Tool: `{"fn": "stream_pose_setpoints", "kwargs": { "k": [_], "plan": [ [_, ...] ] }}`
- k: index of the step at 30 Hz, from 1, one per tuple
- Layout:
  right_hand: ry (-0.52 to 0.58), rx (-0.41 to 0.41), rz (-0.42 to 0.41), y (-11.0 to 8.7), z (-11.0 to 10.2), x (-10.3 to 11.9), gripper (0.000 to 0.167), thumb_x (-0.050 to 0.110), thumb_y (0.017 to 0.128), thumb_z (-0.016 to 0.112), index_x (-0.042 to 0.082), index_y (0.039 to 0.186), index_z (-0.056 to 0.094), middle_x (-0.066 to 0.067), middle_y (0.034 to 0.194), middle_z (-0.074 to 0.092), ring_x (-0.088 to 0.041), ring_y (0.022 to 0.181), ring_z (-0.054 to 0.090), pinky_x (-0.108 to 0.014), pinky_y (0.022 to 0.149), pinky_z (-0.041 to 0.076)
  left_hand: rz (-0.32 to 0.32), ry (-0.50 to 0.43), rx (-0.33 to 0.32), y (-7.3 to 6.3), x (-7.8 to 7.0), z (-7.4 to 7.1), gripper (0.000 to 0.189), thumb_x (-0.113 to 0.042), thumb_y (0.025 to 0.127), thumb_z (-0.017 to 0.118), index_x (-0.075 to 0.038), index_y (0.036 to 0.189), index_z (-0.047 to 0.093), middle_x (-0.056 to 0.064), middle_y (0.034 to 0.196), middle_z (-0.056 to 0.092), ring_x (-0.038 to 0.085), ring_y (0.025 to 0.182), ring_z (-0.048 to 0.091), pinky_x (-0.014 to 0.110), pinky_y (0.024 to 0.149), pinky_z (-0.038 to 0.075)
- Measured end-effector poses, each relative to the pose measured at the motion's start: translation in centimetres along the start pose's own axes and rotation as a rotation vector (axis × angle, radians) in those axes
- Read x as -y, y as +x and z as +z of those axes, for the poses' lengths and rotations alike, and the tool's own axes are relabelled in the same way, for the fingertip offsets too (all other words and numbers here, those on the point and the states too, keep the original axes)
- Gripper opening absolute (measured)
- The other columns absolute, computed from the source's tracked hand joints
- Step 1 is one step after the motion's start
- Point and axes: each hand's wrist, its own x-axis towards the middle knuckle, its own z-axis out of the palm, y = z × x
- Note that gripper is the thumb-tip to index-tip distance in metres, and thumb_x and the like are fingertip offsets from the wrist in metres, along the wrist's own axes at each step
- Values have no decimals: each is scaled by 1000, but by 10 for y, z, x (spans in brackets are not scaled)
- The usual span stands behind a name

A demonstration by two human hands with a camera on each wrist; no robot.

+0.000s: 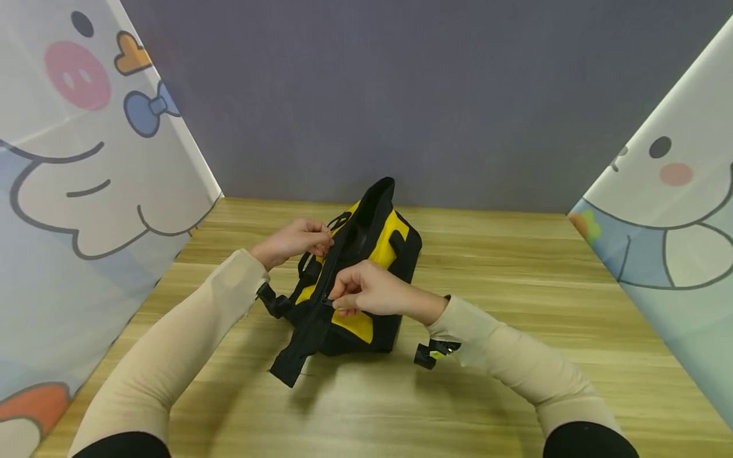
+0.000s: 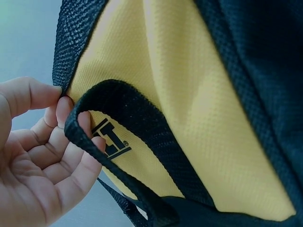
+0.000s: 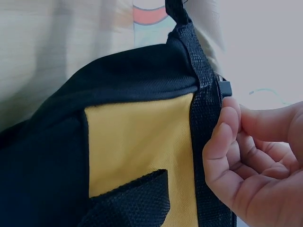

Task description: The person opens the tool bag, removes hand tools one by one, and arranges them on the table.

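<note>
A yellow and black zippered tool bag (image 1: 382,245) stands on the table, its top gaping at the far end. With thumb and forefinger my left hand (image 1: 298,242) pinches the black webbing edge (image 2: 78,42) of the opening. A black strap loop (image 2: 116,92) passes in front of that hand's fingers, beside dark printed letters on the yellow cloth. My right hand (image 1: 369,289) pinches at the zipper nearer to me, where the small dark zipper slider (image 3: 226,88) shows just past the fingertips. The black zipper end tab (image 1: 290,364) juts out over the bag's near end.
The wood-grain table (image 1: 487,394) lies beneath the bag. Behind it rises a grey wall (image 1: 366,95). Cartoon-printed panels flank both sides, the left panel (image 1: 46,222) and the right panel (image 1: 681,210). Black wrist-camera straps (image 1: 426,355) hang below the sleeves.
</note>
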Motion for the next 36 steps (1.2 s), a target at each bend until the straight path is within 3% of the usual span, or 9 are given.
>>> {"fn": "stream_pose_setpoints", "kwargs": {
  "k": [4,7,12,21,32,36],
  "plan": [
    [-49,30,-6,0,10,5,7,-6,92,66,-4,86,69,-5,75,70,-9,66,66,-26,62,59,10,5,-4,-1,2,-1,20,-9,103,50,3,93,63,6,84,61,23,85,61,46,89,55],
    [-150,69,-63,0,19,11,7,-4,92,67,-1,86,69,-2,75,70,-3,64,64,-22,60,56,9,1,-9,-1,4,-2,20,-8,103,50,3,94,63,7,87,61,23,86,61,44,88,55],
    [-272,62,-104,-2,30,16,10,-3,90,70,4,82,68,4,68,67,3,59,58,-16,56,50,2,-17,-20,0,6,-1,19,-9,102,50,4,98,63,8,89,61,22,84,60,50,92,54],
    [-343,112,-128,1,47,18,9,0,91,70,5,84,67,4,69,68,6,59,55,-12,58,48,12,-9,-15,-1,5,-4,20,-8,103,49,6,101,62,7,90,61,23,85,60,43,90,56],
    [-461,113,-189,3,59,19,11,2,90,71,6,81,67,4,68,67,6,56,51,-8,59,45,17,-18,-22,-5,9,-9,18,-6,102,50,7,99,63,8,88,59,21,80,59,44,89,55],
    [-494,89,-225,3,61,16,10,1,89,72,5,81,68,1,71,68,6,58,51,-7,60,45,19,-20,-33,-6,9,-10,18,-7,102,50,5,97,63,9,92,60,21,81,60,39,86,57]
  ]
}}
